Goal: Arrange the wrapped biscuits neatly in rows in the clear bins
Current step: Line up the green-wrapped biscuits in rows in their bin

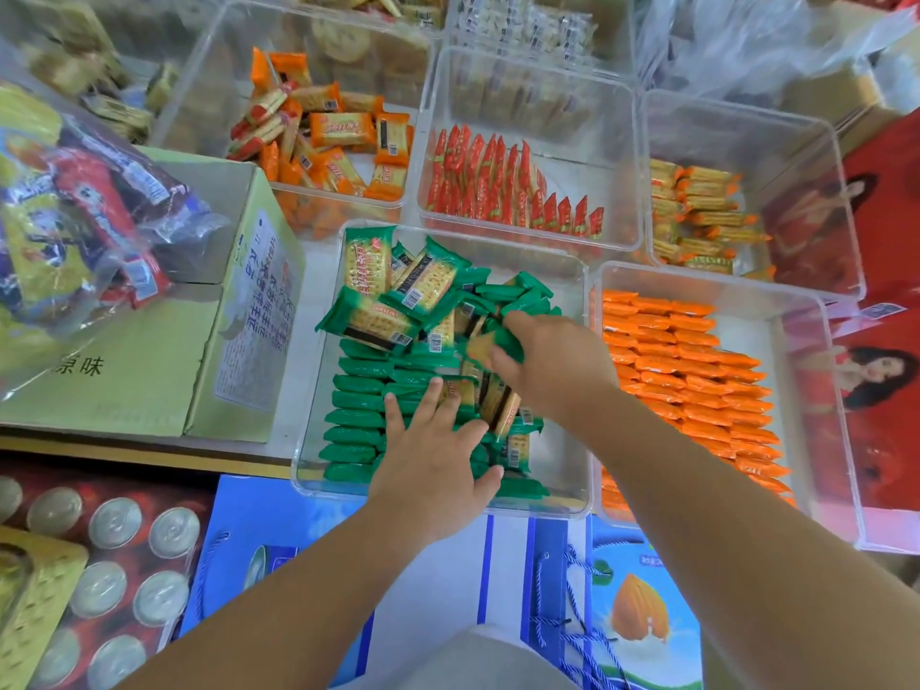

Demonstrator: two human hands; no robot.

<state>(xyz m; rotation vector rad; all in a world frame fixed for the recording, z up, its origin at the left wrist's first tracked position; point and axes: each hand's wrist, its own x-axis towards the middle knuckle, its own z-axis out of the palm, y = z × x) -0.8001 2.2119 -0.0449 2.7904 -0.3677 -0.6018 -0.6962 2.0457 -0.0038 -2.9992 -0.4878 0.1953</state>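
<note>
Presses the left hand (433, 455), fingers straight, onto neat rows of green-wrapped biscuit packets (356, 415) at the near end of a clear plastic bin (567, 455); pinches one green packet (500, 341) in the right hand (552, 366) beside the loose heap (398, 296) further back, hands apart. Just right, rowed orange packets (687, 371) in a second clear bin (796, 390).

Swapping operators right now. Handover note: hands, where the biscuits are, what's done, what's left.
Left hand: flat, fingers straight, resting on the green rows in the near middle bin.
Right hand: pinches a green pack at the loose pile in the same bin.
Done: orange rows near right, red rows behind, green left column.
Left: row up the green pile, then the orange jumble far left.
</note>
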